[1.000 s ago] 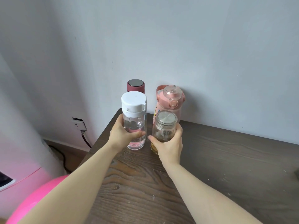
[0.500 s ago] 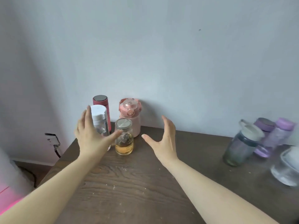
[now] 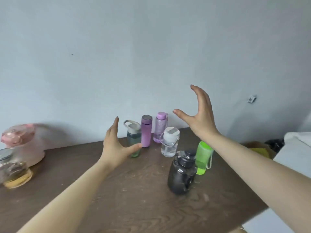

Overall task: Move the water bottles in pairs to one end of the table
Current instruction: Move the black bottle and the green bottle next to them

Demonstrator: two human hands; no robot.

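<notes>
A: While both hands hang empty above the dark wood-grain bench (image 3: 134,195), note: left hand (image 3: 116,148) and right hand (image 3: 200,118), fingers spread apart.

B: Why spread?

A: Likely shaping for the next pair. Grey-lidded smoky bottle (image 3: 133,137) and matte purple flask (image 3: 146,131) stand nearest, against the wall; blurred pink lidded bottle (image 3: 23,145) sits at the left end.

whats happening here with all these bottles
A person is shifting bottles in pairs along a table. Both hands are open and empty: the left hand reaches near the grey bottle, the right hand is raised above the clear bottle. A pink bottle and a jar stand at the left end.
</notes>
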